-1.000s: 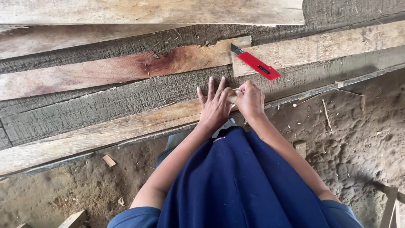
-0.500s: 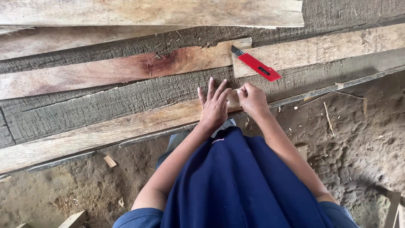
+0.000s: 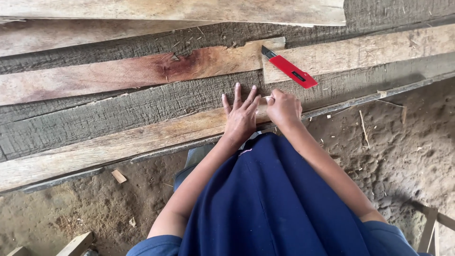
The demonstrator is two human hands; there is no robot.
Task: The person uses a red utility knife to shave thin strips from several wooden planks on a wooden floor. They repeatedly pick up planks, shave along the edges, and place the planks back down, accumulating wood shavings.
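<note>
Bare planks left of the hands

Passage rightward is blocked only by the red utility knife (image 3: 289,73); the grey plank (image 3: 118,114) lies unobstructed.

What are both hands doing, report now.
Left hand: open, fingers spread flat on the pale plank.
Right hand: closed into a fist on the plank; what it holds cannot be told.

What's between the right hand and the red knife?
In the head view, only bare grey plank lies between the right hand and the red knife; nothing else sits on that stretch.
</note>
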